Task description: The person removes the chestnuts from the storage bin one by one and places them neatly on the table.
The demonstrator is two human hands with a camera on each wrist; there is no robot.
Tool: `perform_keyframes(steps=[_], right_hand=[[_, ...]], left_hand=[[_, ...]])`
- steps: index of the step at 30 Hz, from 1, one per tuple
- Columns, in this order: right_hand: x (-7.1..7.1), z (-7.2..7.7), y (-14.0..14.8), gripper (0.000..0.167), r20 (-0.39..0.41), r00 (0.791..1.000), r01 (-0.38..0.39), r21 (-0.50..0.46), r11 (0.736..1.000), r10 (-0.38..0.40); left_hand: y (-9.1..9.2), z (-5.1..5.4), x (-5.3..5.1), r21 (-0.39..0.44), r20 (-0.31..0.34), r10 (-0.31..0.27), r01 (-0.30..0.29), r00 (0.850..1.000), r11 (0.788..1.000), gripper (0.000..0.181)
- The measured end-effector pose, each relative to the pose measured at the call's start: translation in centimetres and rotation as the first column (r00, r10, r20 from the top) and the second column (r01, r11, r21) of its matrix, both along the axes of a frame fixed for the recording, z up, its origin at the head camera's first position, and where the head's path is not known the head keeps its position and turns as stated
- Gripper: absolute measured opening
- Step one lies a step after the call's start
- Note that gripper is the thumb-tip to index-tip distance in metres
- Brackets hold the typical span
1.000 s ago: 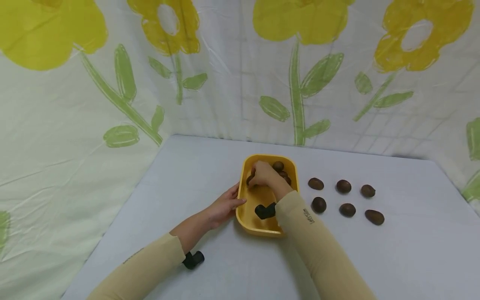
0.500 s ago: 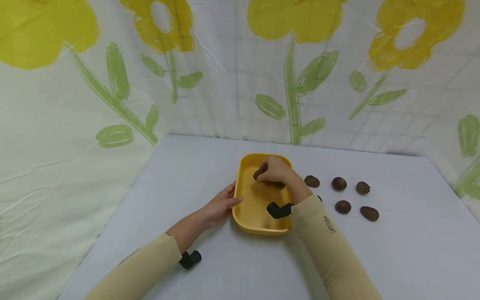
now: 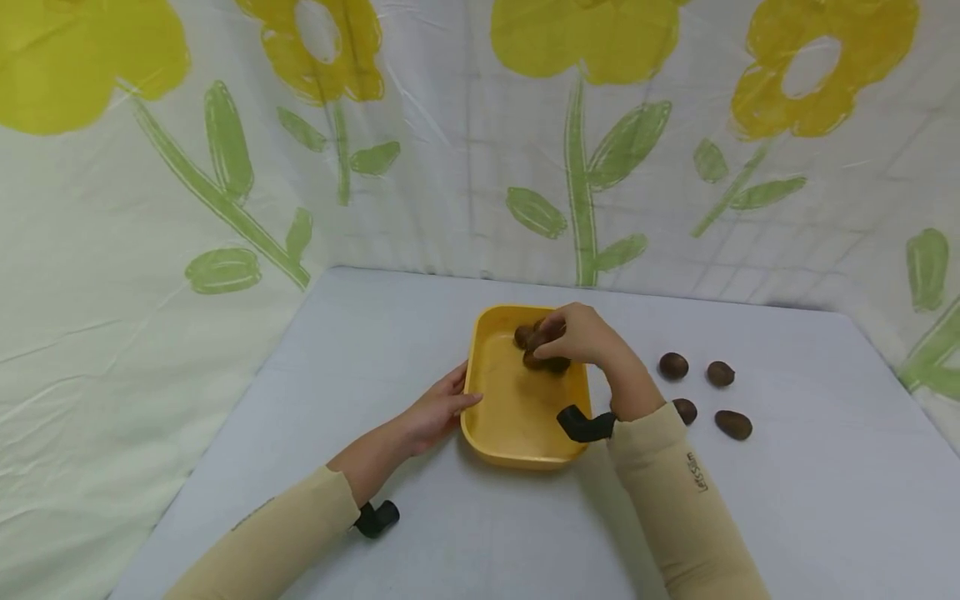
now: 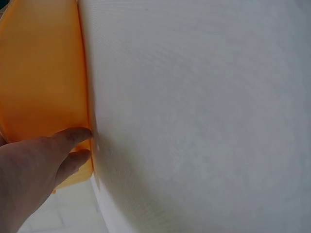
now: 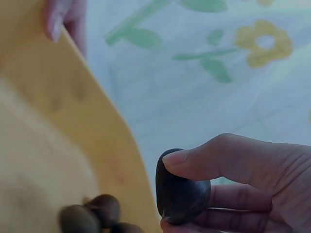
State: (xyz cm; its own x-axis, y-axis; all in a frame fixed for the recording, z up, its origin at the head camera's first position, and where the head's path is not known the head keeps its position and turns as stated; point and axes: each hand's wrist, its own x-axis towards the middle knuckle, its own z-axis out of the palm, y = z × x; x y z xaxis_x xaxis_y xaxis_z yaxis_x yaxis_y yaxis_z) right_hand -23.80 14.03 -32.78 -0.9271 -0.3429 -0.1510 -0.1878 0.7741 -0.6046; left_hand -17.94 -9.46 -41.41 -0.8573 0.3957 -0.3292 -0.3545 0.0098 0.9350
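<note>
In the head view a yellow tray [image 3: 525, 457] stands at the middle of the table. My left hand [image 3: 435, 417] grips its left wall, thumb over the rim and fingers outside; the left wrist view shows fingertips on the outer wall [image 4: 43, 73]. Over the tray's right rear part is my right hand [image 3: 588, 337]. Between thumb and fingers it pinches a smooth, dark brown, egg-shaped nut-like piece [image 5: 181, 194], its exact kind unclear. Several similar brown pieces [image 5: 80, 218] lie together in the tray, partly covered by the right hand in the head view.
More brown pieces lie on the table right of the tray, among them a round one [image 3: 672, 366] and a longer one [image 3: 733, 425]. The right forearm partly covers another [image 3: 684, 411]. A flower-printed cloth [image 3: 420, 183] hangs behind the pale table [image 3: 360, 333].
My right hand has moved rightward across the tray with a brown piece in its fingers. Its forearm now hides some pieces on the table. The left hand stays on the tray's wall.
</note>
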Motion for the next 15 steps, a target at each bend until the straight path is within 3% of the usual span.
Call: perform_keyframes(steps=[7, 15], right_hand=[[1.5, 1.3, 2.6, 0.042, 0.018, 0.998, 0.06, -0.028, 0.998, -0.059], [3.8, 1.3, 5.4, 0.038, -0.02, 0.998, 0.058, -0.006, 0.998, -0.058]], left_hand=[[0.0, 0.1, 0.1, -0.008, -0.006, -0.001, 0.001, 1.0, 1.0, 0.066], [0.0, 0.1, 0.1, -0.005, -0.007, -0.007, 0.007, 1.0, 1.0, 0.066]])
